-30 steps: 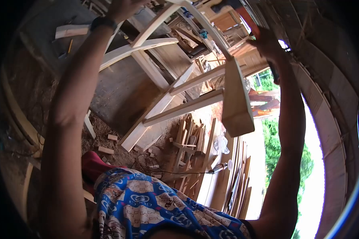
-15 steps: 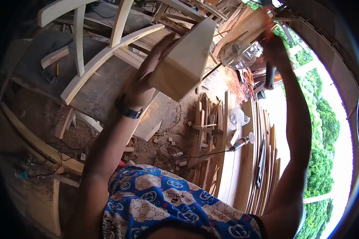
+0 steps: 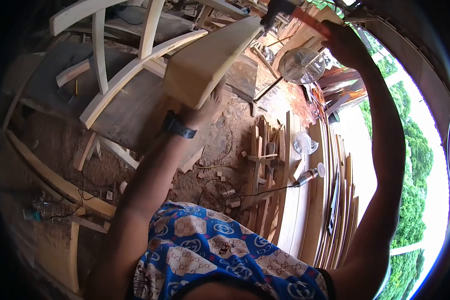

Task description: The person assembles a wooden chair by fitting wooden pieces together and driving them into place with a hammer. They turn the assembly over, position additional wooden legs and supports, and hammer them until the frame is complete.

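A thick, tapered wooden beam rises away from me, its near end tilted toward the camera. My left hand, with a watch at the wrist, grips it from below at the near end; the wood hides part of the fingers. Up on the right, my right hand is closed around the reddish handle of a hammer. The dark hammer head overlaps the beam's far end in this view. Left of the beam stands a curved wooden frame with upright slats.
A standing fan is beyond the beam. Long planks lie stacked at the right, with a corded power tool and a plastic bag on them. Offcuts and sawdust cover the ground. A pencil lies near a small wood block.
The hammer has come down and left to the beam's far end. My left hand has shifted from the beam's side to underneath it, and the beam has turned and moved left.
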Available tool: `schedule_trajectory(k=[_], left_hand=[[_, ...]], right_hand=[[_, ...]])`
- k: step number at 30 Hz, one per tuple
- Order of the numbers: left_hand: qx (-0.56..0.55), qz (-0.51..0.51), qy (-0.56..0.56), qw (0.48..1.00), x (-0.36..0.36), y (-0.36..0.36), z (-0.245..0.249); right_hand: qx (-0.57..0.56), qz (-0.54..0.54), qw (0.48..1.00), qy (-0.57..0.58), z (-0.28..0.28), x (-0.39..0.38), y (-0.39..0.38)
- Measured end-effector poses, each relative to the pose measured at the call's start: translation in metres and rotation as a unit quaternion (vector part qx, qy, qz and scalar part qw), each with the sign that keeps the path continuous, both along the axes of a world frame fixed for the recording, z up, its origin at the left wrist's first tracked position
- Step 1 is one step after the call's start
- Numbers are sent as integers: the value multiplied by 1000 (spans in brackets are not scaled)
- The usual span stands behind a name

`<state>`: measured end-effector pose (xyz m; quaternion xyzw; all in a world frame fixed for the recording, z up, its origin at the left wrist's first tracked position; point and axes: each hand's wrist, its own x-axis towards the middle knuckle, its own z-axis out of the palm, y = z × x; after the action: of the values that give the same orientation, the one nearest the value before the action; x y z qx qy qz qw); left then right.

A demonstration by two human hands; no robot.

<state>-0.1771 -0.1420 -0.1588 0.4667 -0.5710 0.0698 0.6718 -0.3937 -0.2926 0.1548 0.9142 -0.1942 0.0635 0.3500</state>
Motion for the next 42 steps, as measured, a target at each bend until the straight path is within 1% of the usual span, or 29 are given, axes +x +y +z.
schedule_trajectory(k=[1, 2, 3, 4, 5, 6, 7, 9, 10, 11, 13, 14, 15, 17, 18, 19, 21, 23, 25, 26, 29, 30, 33, 35, 37, 38, 39, 41, 42], left_hand=[[3, 99, -96, 990, 3, -5, -2], [8, 196, -189, 962, 5, -8, -7], [16, 287, -278, 916, 3, -8, -11], [17, 286, -280, 916, -2, -2, -6], [2, 207, -164, 964, -6, 6, 8], [-16, 125, -48, 991, -8, 11, 20], [-17, 125, -54, 991, -8, 13, 25], [7, 1, 53, 999, -10, 15, 33], [0, 10, 29, 1000, -11, 17, 35], [-2, 13, 26, 1000, -9, 14, 34], [-79, 98, -57, 990, -8, 7, 22], [-76, 98, -57, 991, -8, 5, 16], [-65, 109, -75, 989, -9, 3, 12], [-48, 135, -110, 983, -8, -1, 11], [-50, 134, -116, 983, -6, -2, 11], [-43, 166, -136, 976, -5, -1, 8], [-43, 196, -163, 966, -4, -1, 17], [-6, 81, -26, 996, -10, 9, 26], [-3, 67, -13, 998, -11, 6, 17], [-8, 58, -4, 998, -9, 4, 19], [22, 5, 55, 998, -12, 7, 26], [-40, 42, -11, 998, -8, 8, 30], [-29, 68, -8, 997, -11, 12, 36], [-45, 106, -20, 993, -8, 4, 30], [-61, 100, -23, 993, -7, -2, 23], [-63, 114, -39, 991, -5, -4, 20], [-59, 117, -33, 991, -5, -5, 14], [-44, 129, -47, 989, -6, -2, 16], [-76, 159, -62, 982, -8, 2, 24]], right_hand=[[12, -24, 999, -29, 6, 3, -3], [3, 38, 993, -112, -3, -4, -40], [79, -31, 981, -176, -19, 1, -49], [36, -54, 995, -75, -47, 1, -68], [-12, -71, 997, 24, -64, 6, -80], [53, -21, 997, -43, -65, 7, -48], [52, -21, 997, -50, -46, 11, -42], [38, -53, 998, 11, -12, 10, -45], [-27, 65, 997, -13, -8, 8, -47], [-29, 68, 997, -16, -5, 10, -50], [-6, 18, 983, -182, -7, 12, -55], [77, -58, 965, -242, -16, 15, -60], [78, -57, 965, -244, -32, 11, -60], [88, -42, 994, -51, -58, 5, -51], [87, -97, 991, -29, -46, 7, -54], [36, -30, 999, 19, -24, -3, -74], [11, -100, 995, -8, 0, 6, -50], [1, -36, 999, -17, -14, 2, -103], [-202, -19, 959, 199, -45, -1, -125], [61, -58, 996, -9, -70, 2, -106], [55, -108, 993, -1, -31, 10, -40], [73, -66, 995, -26, -25, 6, -42], [27, 23, 999, -30, -21, 4, -30], [63, 49, 996, -48, -14, 5, -20], [82, 65, 985, -139, -2, 4, -1], [277, -148, 909, -273, 7, 14, 25], [279, -147, 911, -266, -7, 13, 16], [36, 33, 992, -116, -40, 3, -7], [109, 31, 991, -76, -52, 8, 29]])
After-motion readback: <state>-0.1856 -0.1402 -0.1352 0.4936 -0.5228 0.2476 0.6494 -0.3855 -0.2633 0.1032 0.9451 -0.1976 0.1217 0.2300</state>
